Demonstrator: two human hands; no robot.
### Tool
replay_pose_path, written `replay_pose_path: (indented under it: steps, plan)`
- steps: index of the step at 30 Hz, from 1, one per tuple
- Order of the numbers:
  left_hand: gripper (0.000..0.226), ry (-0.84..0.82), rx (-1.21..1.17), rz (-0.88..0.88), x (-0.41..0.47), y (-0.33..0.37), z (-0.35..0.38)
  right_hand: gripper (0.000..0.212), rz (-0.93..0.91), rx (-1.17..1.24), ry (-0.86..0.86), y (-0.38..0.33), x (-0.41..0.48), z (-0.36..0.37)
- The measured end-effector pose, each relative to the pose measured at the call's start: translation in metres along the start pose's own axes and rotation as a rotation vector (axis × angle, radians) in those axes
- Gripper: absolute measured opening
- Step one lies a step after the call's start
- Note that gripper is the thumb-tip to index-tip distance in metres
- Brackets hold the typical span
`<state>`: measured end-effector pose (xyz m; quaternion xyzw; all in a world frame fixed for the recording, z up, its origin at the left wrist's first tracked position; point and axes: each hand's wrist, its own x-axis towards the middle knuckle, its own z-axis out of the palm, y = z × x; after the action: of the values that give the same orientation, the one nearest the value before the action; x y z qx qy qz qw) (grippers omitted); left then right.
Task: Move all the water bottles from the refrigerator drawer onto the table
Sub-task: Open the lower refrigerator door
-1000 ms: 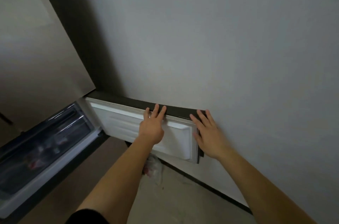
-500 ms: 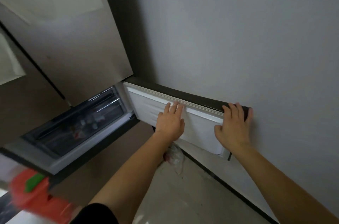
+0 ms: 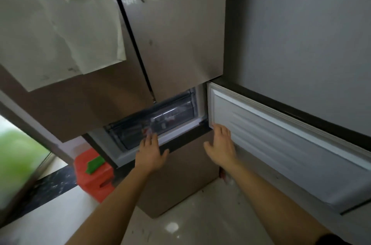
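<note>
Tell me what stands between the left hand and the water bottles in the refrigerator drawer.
Only the clear drawer front: the water bottles show blurred behind it. The left hand is at its lower edge. The refrigerator door is swung open to the right, out of the way.

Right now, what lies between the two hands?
In the head view, only the fridge's dark sill and brown lower panel lie between the left hand and right hand.
</note>
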<state>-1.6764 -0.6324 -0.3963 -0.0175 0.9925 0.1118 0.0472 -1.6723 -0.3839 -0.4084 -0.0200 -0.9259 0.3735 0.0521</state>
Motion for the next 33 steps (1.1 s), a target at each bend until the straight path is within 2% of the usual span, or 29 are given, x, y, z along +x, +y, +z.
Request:
replay_pose_path:
  steps: [3, 8, 10, 12, 14, 16, 19, 22, 28, 30, 33]
  plan:
    - [0.079, 0.043, -0.361, -0.1, 0.02, -0.027, -0.002, 0.073, 0.169, 0.297, -0.065, -0.024, 0.026, 0.035]
    - [0.075, 0.057, -1.005, -0.458, 0.052, -0.046, 0.001, 0.069, 0.363, 0.657, -0.247, -0.039, 0.065, 0.082]
    - [0.063, 0.041, -1.309, -0.578, 0.068, -0.048, 0.002, 0.07, 0.4, 0.717, -0.304, -0.04, 0.087, 0.092]
    - [0.041, 0.016, -1.57, -0.617, 0.084, -0.05, 0.004, 0.069, 0.436, 0.807, -0.352, -0.042, 0.111, 0.103]
    - [0.033, 0.037, -1.724, -0.624, 0.099, -0.053, 0.009, 0.064, 0.483, 0.934, -0.403, -0.045, 0.133, 0.116]
    - [0.032, 0.076, -1.765, -0.616, 0.113, -0.056, 0.016, 0.058, 0.485, 1.004, -0.457, -0.047, 0.15, 0.133]
    - [0.023, 0.133, -1.815, -0.573, 0.133, -0.065, 0.027, 0.059, 0.475, 1.1, -0.515, -0.047, 0.168, 0.16]
    - [0.017, 0.214, -1.96, -0.548, 0.148, -0.076, 0.036, 0.054, 0.474, 1.262, -0.528, -0.046, 0.178, 0.18]
    - [0.021, 0.228, -2.215, -0.402, 0.151, -0.088, 0.041, 0.008, 0.52, 1.512, -0.519, -0.056, 0.205, 0.185]
    - [0.018, 0.251, -2.175, -0.429, 0.153, -0.087, 0.038, 0.007, 0.542, 1.525, -0.492, -0.059, 0.212, 0.182]
    - [0.038, 0.309, -2.008, -0.503, 0.156, -0.075, 0.031, 0.028, 0.555, 1.563, -0.531, -0.059, 0.211, 0.178]
